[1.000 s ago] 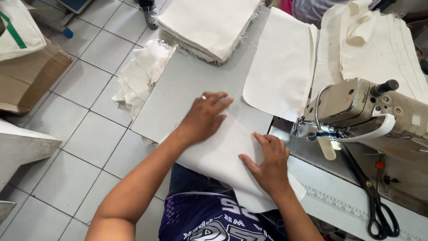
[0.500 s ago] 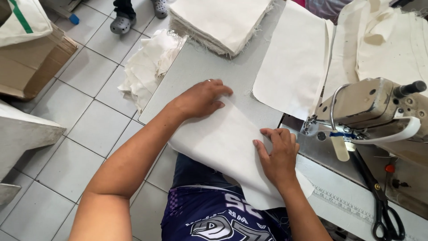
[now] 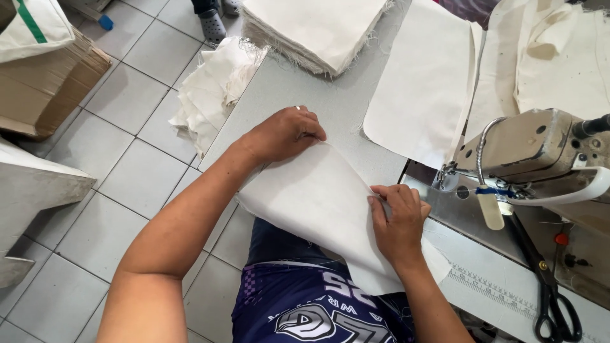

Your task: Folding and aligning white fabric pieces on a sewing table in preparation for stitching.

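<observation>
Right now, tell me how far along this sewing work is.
Done: nothing here shows as stitched. In hand: the left hand and right hand both grip the edges of a cream cloth panel on the grey table, short of the sewing machine. Left: a stack of cream cloth pieces waits at the far edge.

The person wore a dark purple jersey [image 3: 305, 305] with white printed lettering and a grey-and-white graphic across the front, over dark blue trousers [image 3: 273, 244]. Both forearms were bare, with no sleeves reaching them. The left hand [image 3: 283, 134] carried a thin, pale metal ring [image 3: 297, 108] on one finger. The right hand [image 3: 397, 219] bore no jewellery.
</observation>
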